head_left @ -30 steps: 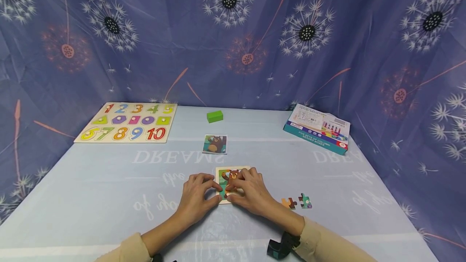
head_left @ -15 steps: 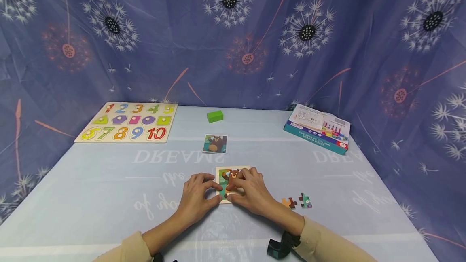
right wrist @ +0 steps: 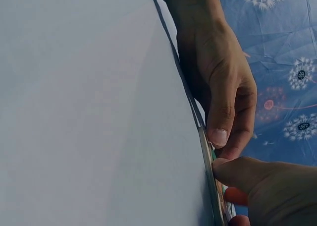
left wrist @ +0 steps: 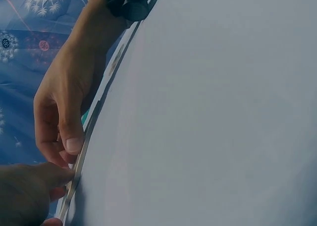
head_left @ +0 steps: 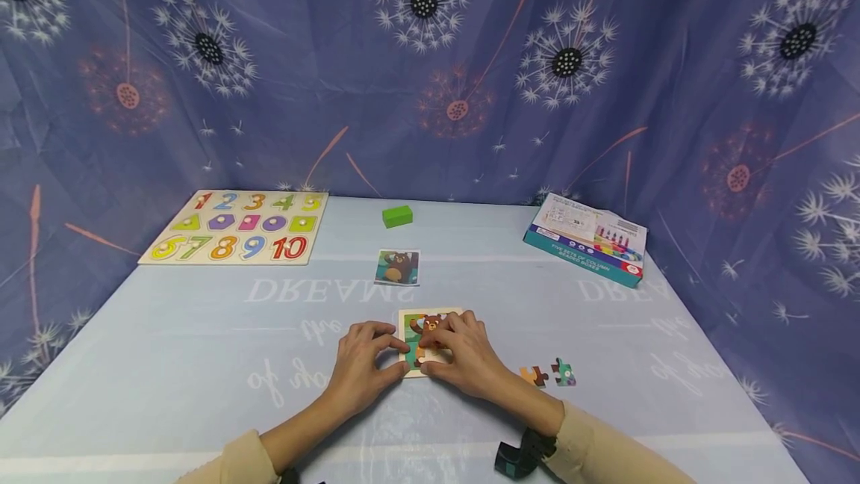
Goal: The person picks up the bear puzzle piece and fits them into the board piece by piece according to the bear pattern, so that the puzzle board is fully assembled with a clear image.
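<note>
Well inside the tabletop's (head_left: 222, 342) far edge, the left hand (head_left: 361, 361) grips the bear puzzle (head_left: 428, 324); I cannot tell whether the right hand (head_left: 466, 353) pinches anything. The far-right corner's box (head_left: 581, 240) reads "FIVE SETS OF COLUMN BEADED BOXES".

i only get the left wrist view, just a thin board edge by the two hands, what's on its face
Observer: The head view shows it is a bear puzzle, a brown bear picture inside a pale frame.
Operator: ok and is anything lying just beyond it, on the far side
Observer: Yes, a square bear card lies flat there, apart from the puzzle's far edge.
</note>
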Demonstrator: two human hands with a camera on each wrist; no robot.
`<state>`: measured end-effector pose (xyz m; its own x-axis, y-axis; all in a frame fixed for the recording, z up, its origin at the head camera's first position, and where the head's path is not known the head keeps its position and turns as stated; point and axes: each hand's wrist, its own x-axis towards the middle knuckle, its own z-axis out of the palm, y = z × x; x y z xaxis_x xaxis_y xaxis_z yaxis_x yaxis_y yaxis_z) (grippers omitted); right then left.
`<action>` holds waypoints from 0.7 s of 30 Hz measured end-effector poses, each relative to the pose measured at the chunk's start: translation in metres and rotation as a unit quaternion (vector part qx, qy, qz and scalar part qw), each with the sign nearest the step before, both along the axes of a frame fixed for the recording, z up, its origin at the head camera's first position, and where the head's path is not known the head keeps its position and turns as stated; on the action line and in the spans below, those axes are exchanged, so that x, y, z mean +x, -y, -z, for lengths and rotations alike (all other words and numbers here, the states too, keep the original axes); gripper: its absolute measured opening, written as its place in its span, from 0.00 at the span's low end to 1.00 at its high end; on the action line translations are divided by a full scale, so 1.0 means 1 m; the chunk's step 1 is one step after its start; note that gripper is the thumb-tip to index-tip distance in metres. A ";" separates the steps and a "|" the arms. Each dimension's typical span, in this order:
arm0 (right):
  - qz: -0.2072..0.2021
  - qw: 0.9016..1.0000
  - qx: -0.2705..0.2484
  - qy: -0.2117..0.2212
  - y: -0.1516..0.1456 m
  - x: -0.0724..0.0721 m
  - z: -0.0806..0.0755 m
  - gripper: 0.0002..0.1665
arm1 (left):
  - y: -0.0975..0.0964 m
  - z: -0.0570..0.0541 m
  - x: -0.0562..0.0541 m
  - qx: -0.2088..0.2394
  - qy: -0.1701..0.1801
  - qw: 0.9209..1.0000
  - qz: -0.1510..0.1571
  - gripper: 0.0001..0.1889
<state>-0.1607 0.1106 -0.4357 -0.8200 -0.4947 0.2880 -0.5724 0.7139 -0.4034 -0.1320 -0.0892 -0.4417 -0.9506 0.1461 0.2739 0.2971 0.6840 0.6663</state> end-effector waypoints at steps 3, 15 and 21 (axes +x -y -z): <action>0.002 1.000 -0.002 0.003 0.000 0.001 -0.001 0.21 | 0.000 0.000 0.000 -0.003 -0.003 1.000 0.001 0.08; -0.010 1.000 0.004 -0.004 -0.002 0.000 -0.001 0.21 | -0.002 -0.002 0.000 -0.034 -0.025 0.999 0.006 0.08; -0.024 1.000 -0.001 -0.019 -0.003 0.000 0.002 0.17 | -0.001 0.000 0.001 -0.032 -0.025 0.999 0.012 0.08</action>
<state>-0.1609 0.1133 -0.4381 -0.7833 -0.5328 0.3203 -0.6215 0.6839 -0.3822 -0.1311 -0.0882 -0.4420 -0.9319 0.1879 0.3104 0.3463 0.7161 0.6061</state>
